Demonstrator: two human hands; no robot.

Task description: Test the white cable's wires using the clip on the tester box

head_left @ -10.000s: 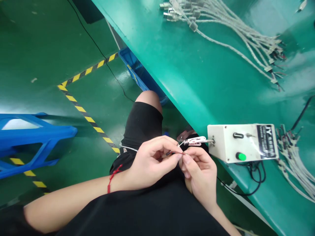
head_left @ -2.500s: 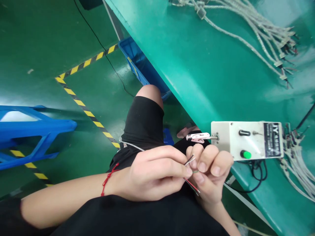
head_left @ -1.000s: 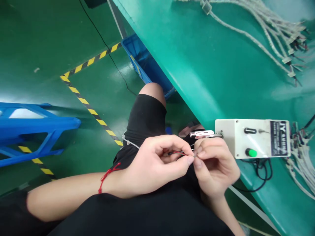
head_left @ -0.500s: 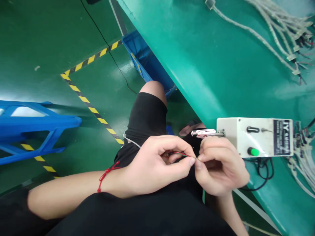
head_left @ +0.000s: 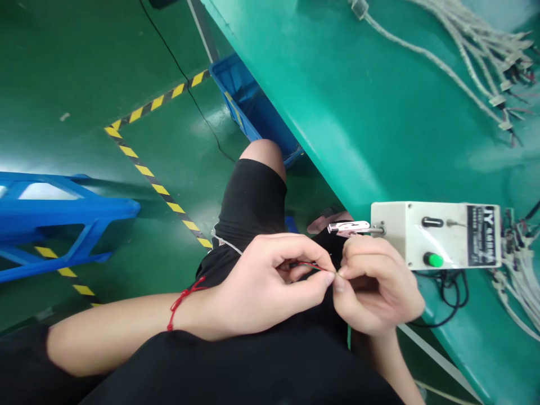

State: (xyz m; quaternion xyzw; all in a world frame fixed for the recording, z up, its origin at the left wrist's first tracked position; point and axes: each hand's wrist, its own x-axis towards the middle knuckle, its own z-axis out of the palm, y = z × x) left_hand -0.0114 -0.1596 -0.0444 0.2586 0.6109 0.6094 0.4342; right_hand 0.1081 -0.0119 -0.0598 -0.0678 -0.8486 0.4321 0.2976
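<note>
My left hand (head_left: pixel 278 281) pinches the thin wires (head_left: pixel 310 265) of a cable, red and dark in colour, between thumb and forefinger. The cable's pale grey length (head_left: pixel 228 243) shows behind that hand, over my thigh. Fingertip to fingertip with it, my right hand (head_left: pixel 375 281) is closed in a pinch at the wire ends, which its fingers mostly hide. Just beyond the right hand stands a white box-shaped machine (head_left: pixel 392 236) with a green knob (head_left: pixel 434 260) and a metal clip-like head (head_left: pixel 349 227) jutting toward my lap.
On the green table (head_left: pixel 337 84) lies a bundle of grey cables (head_left: pixel 476 50) with bare coloured wires. More cables (head_left: pixel 523 281) lie beyond the machine. A blue bin (head_left: pixel 236 84) stands beneath the table edge; a blue stool (head_left: pixel 84 211) is at the left.
My right hand has shifted very slightly left, still pinching at the wire ends. The left hand keeps its hold in the same place.
</note>
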